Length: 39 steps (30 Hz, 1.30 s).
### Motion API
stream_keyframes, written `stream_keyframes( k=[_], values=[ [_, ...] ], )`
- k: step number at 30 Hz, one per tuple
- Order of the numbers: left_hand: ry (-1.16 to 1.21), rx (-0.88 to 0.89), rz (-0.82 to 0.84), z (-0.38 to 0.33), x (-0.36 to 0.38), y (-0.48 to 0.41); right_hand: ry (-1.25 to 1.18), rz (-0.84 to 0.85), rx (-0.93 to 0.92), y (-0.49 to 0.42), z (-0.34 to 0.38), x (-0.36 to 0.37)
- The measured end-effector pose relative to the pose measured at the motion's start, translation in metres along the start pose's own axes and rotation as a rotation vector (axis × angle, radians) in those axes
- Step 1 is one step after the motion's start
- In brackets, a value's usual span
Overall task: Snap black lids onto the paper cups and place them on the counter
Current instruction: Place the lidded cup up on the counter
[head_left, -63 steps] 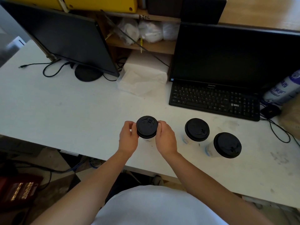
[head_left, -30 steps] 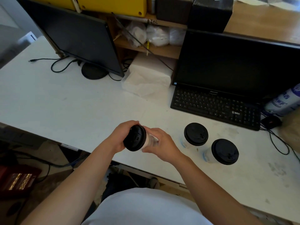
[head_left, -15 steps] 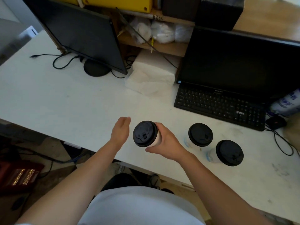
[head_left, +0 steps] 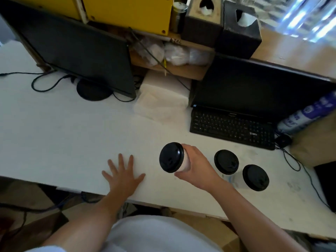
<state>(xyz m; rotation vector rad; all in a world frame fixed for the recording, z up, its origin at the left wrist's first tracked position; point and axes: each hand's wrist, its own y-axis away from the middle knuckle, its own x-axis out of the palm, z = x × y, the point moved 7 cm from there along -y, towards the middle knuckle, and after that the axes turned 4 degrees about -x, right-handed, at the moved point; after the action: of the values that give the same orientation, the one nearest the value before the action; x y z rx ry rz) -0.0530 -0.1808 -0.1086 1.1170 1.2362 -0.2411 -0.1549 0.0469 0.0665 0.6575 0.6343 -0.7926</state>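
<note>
The counter (head_left: 60,128) is a flat, matte white top, scuffed grey at its right end. On it stand two white paper cups, each capped with a round black lid, one (head_left: 226,161) just left of and behind the other (head_left: 256,177). The lids are dull plastic discs with a raised rim.

The right hand (head_left: 197,167) holds a third cup (head_left: 185,163) tilted so its lid (head_left: 171,157) faces left and toward the camera; the grip is clamped round the cup's white wall, thumb below and fingers over the top, just left of the two standing cups. Whether the cup's base touches the counter cannot be told. The left hand (head_left: 123,176) lies flat, palm down on the counter near its front edge, fingers spread and holding nothing.

Half a second ago the left hand was raised edge-on just beside the lid; it has since dropped to the counter and drawn away to the left. The right hand keeps its hold.
</note>
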Motion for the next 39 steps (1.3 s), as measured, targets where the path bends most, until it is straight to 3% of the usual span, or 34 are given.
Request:
stream_keyframes(
  k=[15,21,32,39],
  values=[
    [0.013,0.088,-0.161,0.010,0.017,-0.010,0.928,-0.100,-0.193,-0.017,0.096,-0.061],
    [0.014,0.091,-0.170,0.011,0.021,-0.015,1.258,-0.010,-0.047,-0.015,0.145,-0.092],
    [0.029,0.076,-0.179,0.013,0.022,-0.016,1.533,0.199,0.068,-0.025,0.159,-0.068],
    [0.033,0.078,-0.180,0.013,0.021,-0.016,1.549,0.261,0.049,-0.029,0.150,-0.047]
  ],
)
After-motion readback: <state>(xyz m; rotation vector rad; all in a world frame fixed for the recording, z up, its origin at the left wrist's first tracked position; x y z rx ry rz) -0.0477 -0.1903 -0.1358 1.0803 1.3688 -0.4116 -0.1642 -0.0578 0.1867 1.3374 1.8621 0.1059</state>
